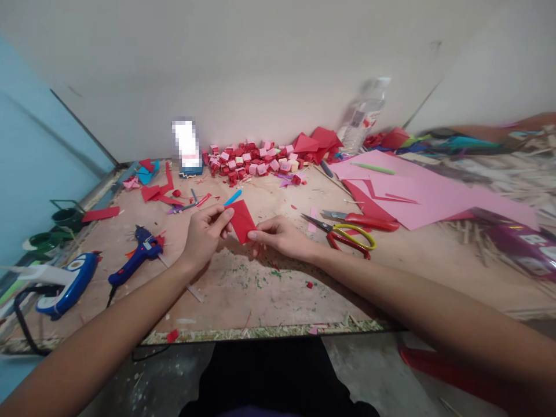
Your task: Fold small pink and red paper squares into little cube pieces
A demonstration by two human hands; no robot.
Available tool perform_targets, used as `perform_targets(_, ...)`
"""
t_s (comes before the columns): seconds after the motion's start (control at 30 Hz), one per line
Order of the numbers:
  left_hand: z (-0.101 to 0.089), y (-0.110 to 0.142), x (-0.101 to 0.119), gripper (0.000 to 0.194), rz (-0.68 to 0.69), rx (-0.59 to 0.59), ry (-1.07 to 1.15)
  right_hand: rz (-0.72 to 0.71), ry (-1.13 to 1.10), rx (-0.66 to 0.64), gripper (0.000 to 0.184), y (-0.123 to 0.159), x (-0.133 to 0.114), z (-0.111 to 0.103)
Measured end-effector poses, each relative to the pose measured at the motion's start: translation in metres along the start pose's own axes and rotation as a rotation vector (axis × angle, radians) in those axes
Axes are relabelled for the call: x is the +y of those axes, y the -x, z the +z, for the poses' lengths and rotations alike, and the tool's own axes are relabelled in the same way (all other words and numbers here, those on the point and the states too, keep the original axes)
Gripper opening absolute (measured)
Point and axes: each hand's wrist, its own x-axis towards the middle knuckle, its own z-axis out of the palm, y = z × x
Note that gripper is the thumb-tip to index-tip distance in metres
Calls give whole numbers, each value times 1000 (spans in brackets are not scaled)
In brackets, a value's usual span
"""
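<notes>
A small red paper piece (pixel 241 220) is held between both my hands just above the wooden board (pixel 243 289). My left hand (pixel 204 234) pinches its left upper edge with thumb and fingers closed. My right hand (pixel 278 236) grips its lower right corner, fingers curled. A blue glue gun (pixel 136 256) lies to the left of my left hand. Red-handled scissors (pixel 347 229) with a yellow loop lie just right of my right hand.
A pile of small red and pink paper cubes (pixel 252 161) sits at the back by the wall, next to a phone (pixel 187 147) and a plastic bottle (pixel 362 116). Large pink sheets (pixel 425 194) cover the right side. Red paper scraps (pixel 158 188) lie at the back left.
</notes>
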Motion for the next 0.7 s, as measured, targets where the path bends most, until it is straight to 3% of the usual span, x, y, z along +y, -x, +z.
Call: perform_targets(0.7, -2, -2, -1, 40, -26, 17, 7, 5, 26, 8, 49, 0, 2, 0)
